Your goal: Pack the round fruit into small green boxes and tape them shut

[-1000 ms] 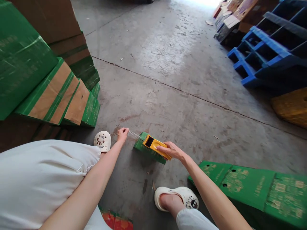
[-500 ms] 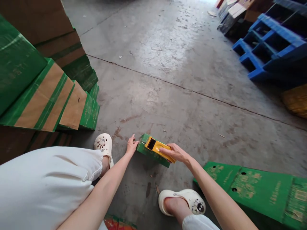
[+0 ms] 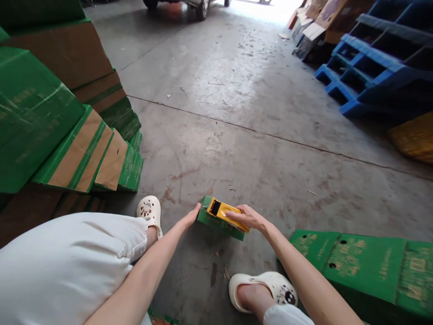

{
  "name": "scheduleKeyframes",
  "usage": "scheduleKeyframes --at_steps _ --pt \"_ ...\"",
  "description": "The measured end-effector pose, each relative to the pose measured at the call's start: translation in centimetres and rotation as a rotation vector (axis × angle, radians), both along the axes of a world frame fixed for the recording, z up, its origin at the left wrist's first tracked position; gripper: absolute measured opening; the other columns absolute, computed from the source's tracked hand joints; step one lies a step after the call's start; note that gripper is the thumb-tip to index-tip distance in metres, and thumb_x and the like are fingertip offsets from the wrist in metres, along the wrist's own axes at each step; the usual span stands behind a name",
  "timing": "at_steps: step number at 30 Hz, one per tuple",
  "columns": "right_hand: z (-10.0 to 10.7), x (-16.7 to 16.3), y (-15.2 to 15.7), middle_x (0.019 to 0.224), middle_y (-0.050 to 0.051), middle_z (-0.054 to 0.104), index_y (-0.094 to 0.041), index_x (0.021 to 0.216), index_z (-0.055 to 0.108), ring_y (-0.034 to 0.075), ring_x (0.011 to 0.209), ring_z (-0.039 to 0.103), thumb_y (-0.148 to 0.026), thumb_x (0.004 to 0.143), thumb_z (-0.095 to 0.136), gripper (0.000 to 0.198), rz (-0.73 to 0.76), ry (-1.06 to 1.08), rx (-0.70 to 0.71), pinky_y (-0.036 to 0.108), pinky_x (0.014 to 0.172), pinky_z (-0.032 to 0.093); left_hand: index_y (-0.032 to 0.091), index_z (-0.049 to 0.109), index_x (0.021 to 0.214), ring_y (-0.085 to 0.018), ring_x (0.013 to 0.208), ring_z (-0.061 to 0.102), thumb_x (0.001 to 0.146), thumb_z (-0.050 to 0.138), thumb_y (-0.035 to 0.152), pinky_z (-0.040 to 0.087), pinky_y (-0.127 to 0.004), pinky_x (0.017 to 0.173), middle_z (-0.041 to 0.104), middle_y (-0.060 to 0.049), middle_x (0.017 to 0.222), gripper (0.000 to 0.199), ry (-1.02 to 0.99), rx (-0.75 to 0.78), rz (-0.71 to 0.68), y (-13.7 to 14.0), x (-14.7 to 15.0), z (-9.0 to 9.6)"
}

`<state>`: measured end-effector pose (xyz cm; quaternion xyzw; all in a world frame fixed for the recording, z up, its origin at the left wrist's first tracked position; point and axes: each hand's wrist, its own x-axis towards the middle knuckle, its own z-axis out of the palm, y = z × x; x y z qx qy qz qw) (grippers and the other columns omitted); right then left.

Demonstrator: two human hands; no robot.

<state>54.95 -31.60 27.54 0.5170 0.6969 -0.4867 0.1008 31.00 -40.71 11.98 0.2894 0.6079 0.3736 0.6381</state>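
Observation:
A narrow green cardboard box (image 3: 219, 227) is low down between my feet, tilted slightly down to the right. My left hand (image 3: 192, 215) presses against its left end, thumb at the top edge; the other fingers are hidden behind the end. A yellow hand tool (image 3: 230, 215) with a dark window at its left end lies along the box's upper side. My right hand (image 3: 248, 217) wraps around the tool's right part, thumb on top. Whether the box rests fully on the floor I cannot tell.
Stacked green-and-brown cartons (image 3: 98, 149) rise at the left. Another long green carton (image 3: 358, 266) is at the lower right. Blue plastic pallets (image 3: 368, 67) and a yellow bundle (image 3: 414, 140) are on the right. A vehicle's wheel (image 3: 203, 10) shows at the back.
My left hand has moved from outstretched fingers at the box's left end to a closer grasp there. My right hand still holds the yellow tool on the box. The view has tipped up slightly.

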Motion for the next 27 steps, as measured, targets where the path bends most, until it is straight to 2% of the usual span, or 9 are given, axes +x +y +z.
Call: scheduleKeyframes --at_steps 4,6,9,11,14,17,19,22,27 --pt "0.1 0.5 0.0 0.060 -0.001 0.047 -0.017 0.068 0.062 0.013 0.059 0.039 -0.090 0.075 0.057 0.073 0.005 0.013 -0.008 0.026 0.051 0.023 0.026 0.039 0.164 -0.035 0.157 0.036 0.093 0.056 0.052 0.043 -0.055 0.118 0.037 -0.013 0.169 0.077 0.028 0.023 -0.080 0.2 -2.2 1.3" --pt "-0.1 0.6 0.2 0.060 -0.001 0.048 -0.017 0.069 0.063 0.013 0.059 0.040 -0.091 0.074 0.057 0.074 0.020 0.023 -0.015 0.026 0.052 0.024 0.033 0.025 0.169 -0.031 0.162 0.024 0.085 0.067 0.048 0.035 -0.051 0.124 0.023 -0.007 0.175 0.095 0.071 0.108 -0.213 1.4 -3.7 2.3" --pt "-0.3 0.8 0.5 0.062 -0.001 0.049 -0.017 0.072 0.065 0.013 0.060 0.041 -0.091 0.073 0.058 0.075 0.027 0.035 -0.029 0.026 0.053 0.026 0.031 0.009 0.171 -0.038 0.164 -0.004 0.056 0.093 0.053 0.013 -0.058 0.130 -0.007 -0.012 0.178 0.145 0.404 0.329 -0.668 3.3 -4.4 4.0" --pt "-0.4 0.9 0.5 0.062 -0.001 0.048 -0.017 0.072 0.064 0.014 0.061 0.041 -0.092 0.072 0.059 0.075 0.026 0.034 -0.031 0.026 0.053 0.026 0.029 0.007 0.171 -0.043 0.161 -0.016 0.044 0.097 0.059 0.003 -0.067 0.128 -0.019 -0.015 0.176 0.159 0.643 0.422 -0.871 4.0 -3.8 4.7" --pt "-0.6 1.0 0.3 0.063 -0.001 0.048 -0.017 0.072 0.063 0.014 0.061 0.041 -0.092 0.071 0.059 0.075 0.020 0.032 -0.021 0.026 0.053 0.025 0.027 0.011 0.170 -0.044 0.163 -0.010 0.048 0.096 0.059 0.000 -0.068 0.127 -0.006 -0.017 0.178 0.152 0.826 0.531 -0.966 4.0 -2.6 4.8" --pt "-0.5 1.1 0.1 0.065 0.000 0.050 -0.017 0.074 0.064 0.014 0.063 0.043 -0.092 0.072 0.058 0.075 0.018 0.045 -0.021 0.026 0.053 0.026 0.026 0.023 0.168 -0.042 0.162 0.013 0.049 0.097 0.046 0.010 -0.061 0.130 0.025 -0.018 0.173 0.141 0.833 0.622 -0.918 3.7 -2.4 4.2" --pt "-0.3 1.1 0.0 0.066 -0.001 0.051 -0.018 0.075 0.064 0.014 0.063 0.043 -0.092 0.072 0.057 0.075 0.026 0.039 -0.024 0.026 0.053 0.027 0.025 0.030 0.165 -0.042 0.157 0.027 0.048 0.097 0.040 0.016 -0.060 0.130 0.037 -0.018 0.165 0.135 0.798 0.662 -0.874 3.6 -2.5 3.9" --pt "0.2 0.9 0.2 0.067 -0.001 0.051 -0.018 0.074 0.063 0.014 0.063 0.043 -0.094 0.071 0.056 0.076 0.055 0.005 -0.018 0.026 0.053 0.027 0.024 0.034 0.162 -0.042 0.153 0.034 0.047 0.096 0.037 0.016 -0.064 0.129 0.040 -0.018 0.161 0.132 0.764 0.674 -0.834 3.7 -2.8 3.6" --pt "1.3 0.9 0.7 0.065 -0.001 0.050 -0.018 0.075 0.064 0.014 0.062 0.043 -0.094 0.070 0.058 0.076 0.114 -0.023 -0.050 0.026 0.052 0.027 0.025 0.030 0.164 -0.042 0.153 0.032 0.048 0.096 0.036 0.012 -0.066 0.128 0.037 -0.017 0.163 0.133 0.747 0.677 -0.823 3.5 -2.8 3.3"
